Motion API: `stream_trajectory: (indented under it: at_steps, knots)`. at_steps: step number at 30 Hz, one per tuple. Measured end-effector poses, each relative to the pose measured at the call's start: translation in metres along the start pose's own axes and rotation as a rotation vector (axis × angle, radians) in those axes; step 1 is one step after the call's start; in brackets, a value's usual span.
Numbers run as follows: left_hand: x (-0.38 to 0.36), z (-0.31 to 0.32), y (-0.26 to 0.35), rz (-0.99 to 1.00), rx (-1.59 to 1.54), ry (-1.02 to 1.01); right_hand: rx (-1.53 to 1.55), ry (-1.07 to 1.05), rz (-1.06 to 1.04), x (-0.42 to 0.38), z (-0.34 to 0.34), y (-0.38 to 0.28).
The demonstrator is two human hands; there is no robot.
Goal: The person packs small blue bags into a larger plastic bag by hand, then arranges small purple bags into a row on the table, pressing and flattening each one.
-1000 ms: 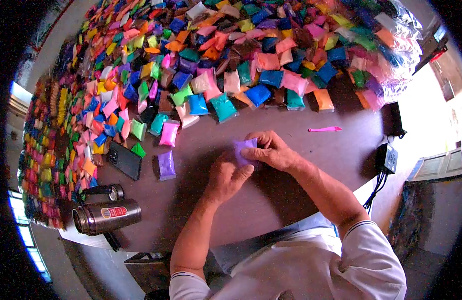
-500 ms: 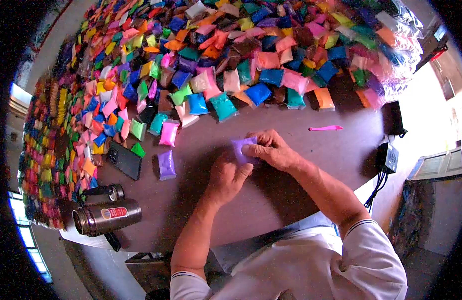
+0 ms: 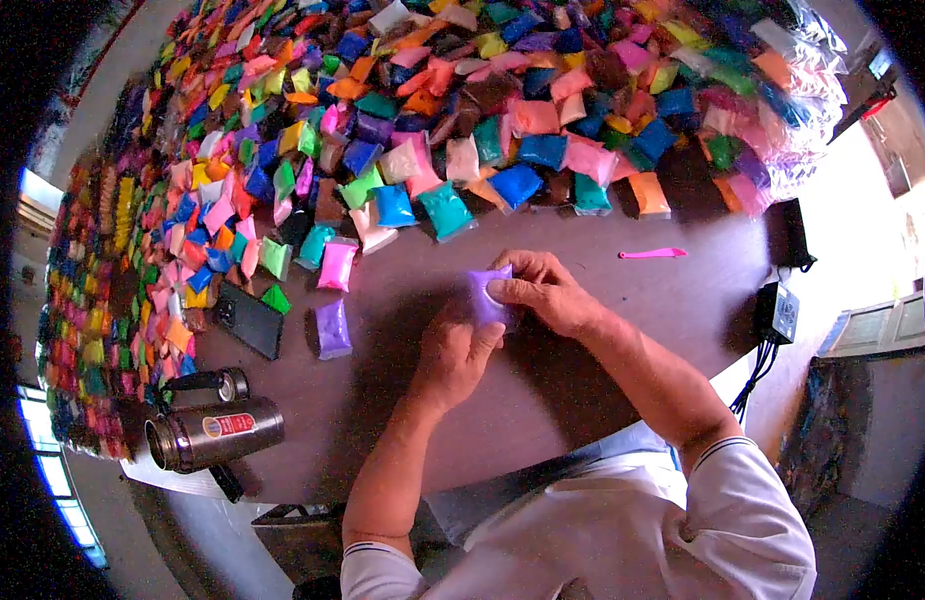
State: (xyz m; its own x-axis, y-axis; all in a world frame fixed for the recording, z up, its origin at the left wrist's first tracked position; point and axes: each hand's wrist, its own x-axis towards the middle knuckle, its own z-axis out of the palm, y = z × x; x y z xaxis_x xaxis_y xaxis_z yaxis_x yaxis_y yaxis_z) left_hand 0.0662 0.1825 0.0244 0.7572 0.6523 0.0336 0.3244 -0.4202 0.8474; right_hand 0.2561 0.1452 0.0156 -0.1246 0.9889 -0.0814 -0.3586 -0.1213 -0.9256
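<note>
A small purple plastic packet (image 3: 487, 297) is held between my two hands over the brown table. My right hand (image 3: 544, 292) pinches its right side, with the thumb across the front and the fingers behind. My left hand (image 3: 456, 352) grips the lower left part, thumb pointing up along the packet's bottom edge; its other fingers are partly hidden. A second purple packet (image 3: 333, 330) lies on the table to the left of my hands. Just above that one rests a bright pink packet (image 3: 338, 266).
A huge heap of colourful packets (image 3: 422, 100) covers the table's far side and left. A dark phone (image 3: 250, 320) and a steel flask (image 3: 217, 434) lie at left. On the right are a pink plastic tool (image 3: 652, 254) and a black box with cables (image 3: 777, 314).
Both hands have risen very slightly with the purple packet, and the packet has turned a little more upright. The things on the table have stayed put.
</note>
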Motion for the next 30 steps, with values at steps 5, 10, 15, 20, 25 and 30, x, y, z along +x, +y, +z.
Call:
stream_trajectory:
  at_steps: [5,10,15,20,25,30]
  knots:
    - [-0.001,0.001,-0.002,-0.028,-0.036,0.047,0.056,-0.025,-0.050,-0.001,0.010,-0.013]
    - [0.002,-0.003,0.008,-0.045,0.040,0.090,-0.225,0.202,-0.240,-0.002,0.016,0.002]
    - [0.002,0.001,0.001,0.035,0.074,0.097,-0.526,0.394,-0.211,-0.003,0.021,0.005]
    - [-0.002,-0.003,-0.001,0.012,0.016,0.022,-0.037,0.214,-0.187,0.004,0.001,-0.006]
    - [-0.006,-0.008,-0.010,-0.143,-0.248,-0.018,0.184,-0.081,-0.058,-0.006,0.002,-0.023]
    - [0.002,-0.001,0.003,0.025,-0.178,0.179,0.089,-0.099,-0.091,-0.004,0.002,-0.010]
